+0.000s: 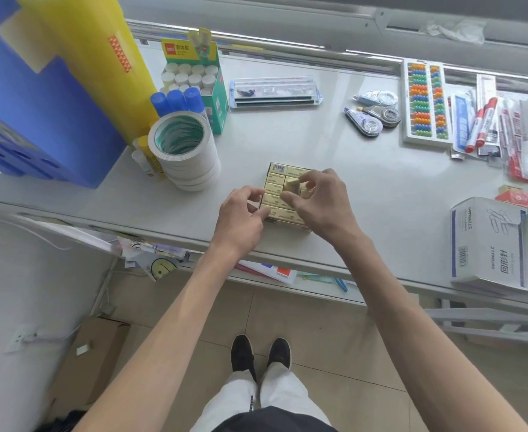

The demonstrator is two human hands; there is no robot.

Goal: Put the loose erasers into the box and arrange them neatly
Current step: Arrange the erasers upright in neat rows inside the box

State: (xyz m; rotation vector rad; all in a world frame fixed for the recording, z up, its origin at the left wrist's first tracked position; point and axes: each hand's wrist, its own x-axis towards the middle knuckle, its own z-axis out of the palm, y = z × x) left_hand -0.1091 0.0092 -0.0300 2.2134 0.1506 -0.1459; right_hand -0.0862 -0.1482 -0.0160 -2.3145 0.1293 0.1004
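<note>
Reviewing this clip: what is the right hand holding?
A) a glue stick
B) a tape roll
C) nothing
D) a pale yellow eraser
D: the fingers of the right hand pinch a pale yellow eraser, tilted, just above the rows already in the box.

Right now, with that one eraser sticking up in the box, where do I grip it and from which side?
Pinch the raised eraser by its exposed upper end, coming from above, as the right hand does. Packed neighbours in the box cover its lower sides, so only the tilted-up top looks free. The left hand holds the box's left side.
</note>
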